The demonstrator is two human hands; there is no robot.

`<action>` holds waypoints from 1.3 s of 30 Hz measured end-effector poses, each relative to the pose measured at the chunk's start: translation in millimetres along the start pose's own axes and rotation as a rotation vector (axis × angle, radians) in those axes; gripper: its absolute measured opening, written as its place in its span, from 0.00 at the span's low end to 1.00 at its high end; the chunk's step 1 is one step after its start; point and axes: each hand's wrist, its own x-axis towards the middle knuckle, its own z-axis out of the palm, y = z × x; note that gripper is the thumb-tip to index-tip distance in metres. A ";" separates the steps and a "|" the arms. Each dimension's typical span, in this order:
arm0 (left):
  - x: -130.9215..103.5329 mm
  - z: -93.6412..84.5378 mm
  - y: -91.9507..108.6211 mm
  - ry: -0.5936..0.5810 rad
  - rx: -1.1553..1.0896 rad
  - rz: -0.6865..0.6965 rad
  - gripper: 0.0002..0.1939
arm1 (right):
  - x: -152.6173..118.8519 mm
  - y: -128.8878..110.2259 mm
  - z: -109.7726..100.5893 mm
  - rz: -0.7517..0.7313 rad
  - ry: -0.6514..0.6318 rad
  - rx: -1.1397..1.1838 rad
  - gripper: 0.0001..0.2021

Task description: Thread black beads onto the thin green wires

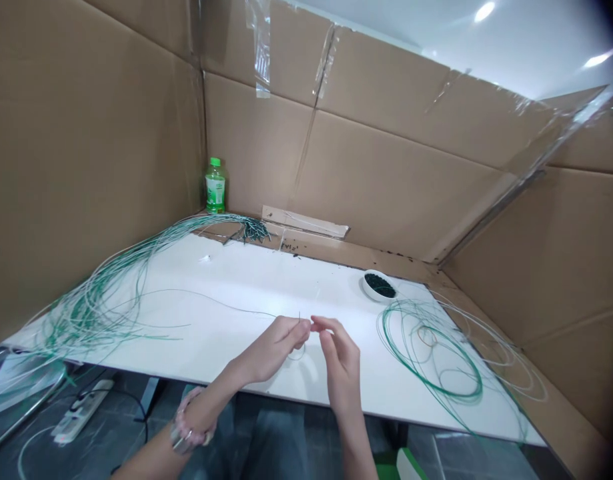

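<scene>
My left hand (pixel 279 343), above the front middle of the white table (pixel 211 273), is closed in a pinch on a thin wire (pixel 226 306). That wire runs off to the left across the tabletop, and a short end sticks up above the fingers. Close beside it on the right, my right hand (pixel 342 363) has its thumb and forefinger apart, with nothing visible between them. Its fingertips nearly meet the left hand. A small loop of wire (pixel 297 358) hangs below the left fingers.
A white bowl of dark beads (pixel 379 286) sits at the right, behind a coil of green wire (pixel 479 387). Many green and white wires (pixel 93 307) spread over the left side. A green bottle (pixel 215 189) stands in the back left corner. Cardboard walls (pixel 386 167) surround the table.
</scene>
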 end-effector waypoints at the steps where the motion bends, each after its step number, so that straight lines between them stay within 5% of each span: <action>1: -2.4 1.4 1.1 -0.014 0.027 -0.006 0.25 | 7.6 -5.9 0.8 0.013 0.018 0.028 0.13; 6: -8.9 3.0 4.5 -0.082 0.122 -0.042 0.25 | 29.8 -16.9 -2.5 0.032 0.018 0.123 0.10; 16: -6.5 0.0 5.9 -0.201 0.049 -0.020 0.26 | 25.2 -11.3 -9.3 -0.009 -0.190 0.143 0.06; 28: -2.6 -13.2 -2.7 -0.686 -0.225 -0.130 0.30 | 34.7 -5.5 -14.5 0.015 -0.574 0.268 0.12; 31: -0.2 -15.9 -10.2 -0.651 -0.244 -0.142 0.31 | 36.1 -0.6 -10.9 -0.003 -0.581 0.268 0.17; 39: 8.4 -10.8 -46.3 -0.264 -0.226 -0.165 0.29 | 31.7 29.6 -2.8 -0.015 -0.399 -0.001 0.14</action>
